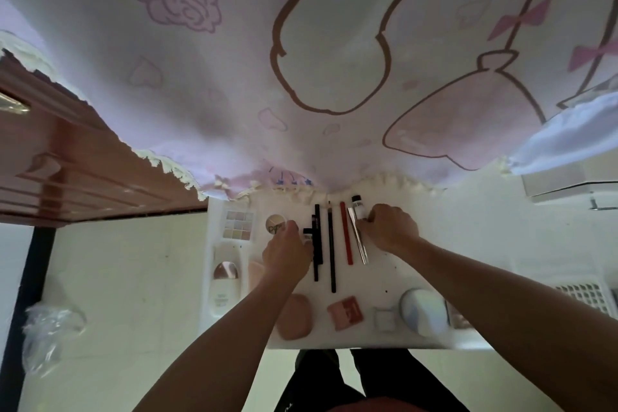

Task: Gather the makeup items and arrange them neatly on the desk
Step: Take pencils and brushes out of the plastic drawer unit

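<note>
Seen from above, a white desk holds makeup laid out in rows. At the back centre, four long sticks lie side by side, pointing away from the person: a black pen, a thin black pencil, a red pencil and a silver stick.

The left hand has its fingers curled and pinches a small black-capped tube just beside the black pen. The right hand has its fingers bent together onto the upper part of the silver stick, beside a small black-capped bottle.

To the left lie an eyeshadow palette, a round compact and a white bottle. Along the near edge sit a pink puff, a red case and a round pale case.

A white lattice basket stands at far right; its contents cannot be made out.
</note>
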A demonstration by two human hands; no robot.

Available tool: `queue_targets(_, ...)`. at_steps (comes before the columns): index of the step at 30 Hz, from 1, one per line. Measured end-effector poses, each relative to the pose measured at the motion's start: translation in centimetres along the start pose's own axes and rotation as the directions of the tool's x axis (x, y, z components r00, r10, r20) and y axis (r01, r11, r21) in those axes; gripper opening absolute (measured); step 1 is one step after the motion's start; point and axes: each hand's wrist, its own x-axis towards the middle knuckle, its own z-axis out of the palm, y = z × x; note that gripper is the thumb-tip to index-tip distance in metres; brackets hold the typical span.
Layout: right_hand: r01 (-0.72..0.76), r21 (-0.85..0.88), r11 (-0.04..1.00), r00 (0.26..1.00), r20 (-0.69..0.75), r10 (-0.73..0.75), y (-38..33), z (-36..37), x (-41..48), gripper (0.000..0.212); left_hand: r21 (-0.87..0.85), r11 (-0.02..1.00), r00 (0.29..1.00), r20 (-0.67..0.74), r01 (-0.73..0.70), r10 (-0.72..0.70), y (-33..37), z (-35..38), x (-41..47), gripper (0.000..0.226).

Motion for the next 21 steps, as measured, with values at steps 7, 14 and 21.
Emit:
queue_targets(7,0.252,-0.328,0.911,0.941,-0.136,-0.309,-2.1,-2.1,-4.0,0.034,0.222,0.939,0.957,-0.067,-0.262,0.283,-2.5,-3.6,-1.6,0.023)
queue_targets(14,0.441,-0.611,0.658,0.754,-0.145,-0.641,-8.8,-5.5,-9.3,0.033,0.501,0.841,0.932,-0.166,-0.203,0.323,-6.5,-10.5,-5.7,0.025)
queue_targets(21,0.574,-0.743,0.345,0.513,-0.002,-0.858,-16.1,-4.4,-14.8,0.034,0.405,0.908,0.927,-0.372,0.111,0.052,-13.6,-13.3,-15.0,0.035)
